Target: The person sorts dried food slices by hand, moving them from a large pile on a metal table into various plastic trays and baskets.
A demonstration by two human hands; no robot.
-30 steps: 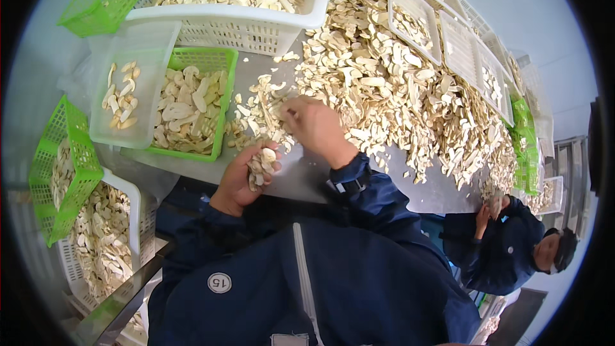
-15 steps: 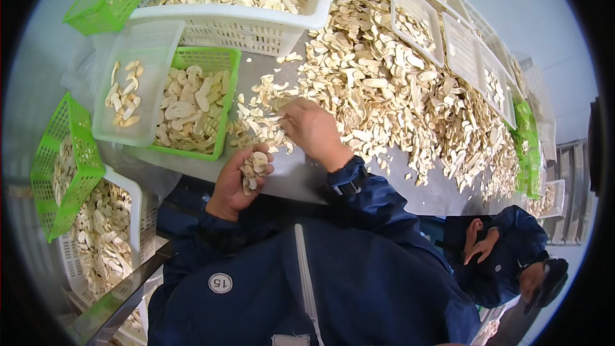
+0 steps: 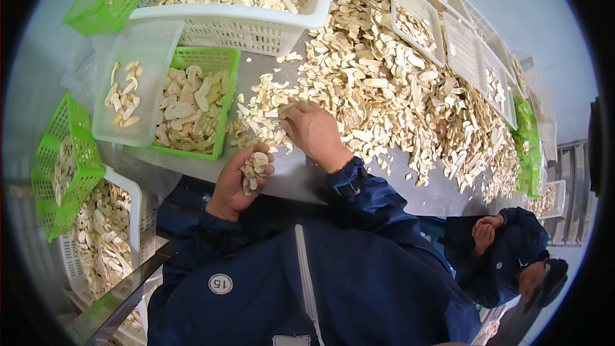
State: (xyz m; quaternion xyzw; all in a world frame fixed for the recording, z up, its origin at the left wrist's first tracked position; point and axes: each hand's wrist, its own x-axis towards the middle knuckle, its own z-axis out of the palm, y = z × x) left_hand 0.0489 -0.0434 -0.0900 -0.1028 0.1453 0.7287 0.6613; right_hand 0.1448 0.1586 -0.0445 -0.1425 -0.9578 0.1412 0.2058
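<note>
Several pale dried mushroom slices [image 3: 254, 168] lie in my left hand [image 3: 229, 187], whose fingers curl round them near the table's front edge. My right hand [image 3: 317, 133] bends down over a small scatter of slices [image 3: 261, 104], its fingers drawn together at the right side of that scatter. Whatever is between those fingertips is hidden from view. Just right of this hand spreads a large heap of mushroom slices [image 3: 397, 96]. A green basket [image 3: 225, 106] filled with bigger slices stands to the left of both hands.
A translucent tray [image 3: 144, 41] with a few slices rests on the green basket's left side. Behind stands a full white basket [image 3: 237, 33]. More trays [image 3: 442, 57] lie along the heap's far side. At lower left are another green basket [image 3: 90, 147] and a white crate [image 3: 136, 205]. A co-worker [image 3: 506, 250] is at right.
My right hand has shifted very slightly over the small scatter. The left hand stays put with its slices. The co-worker's hands have come together.
</note>
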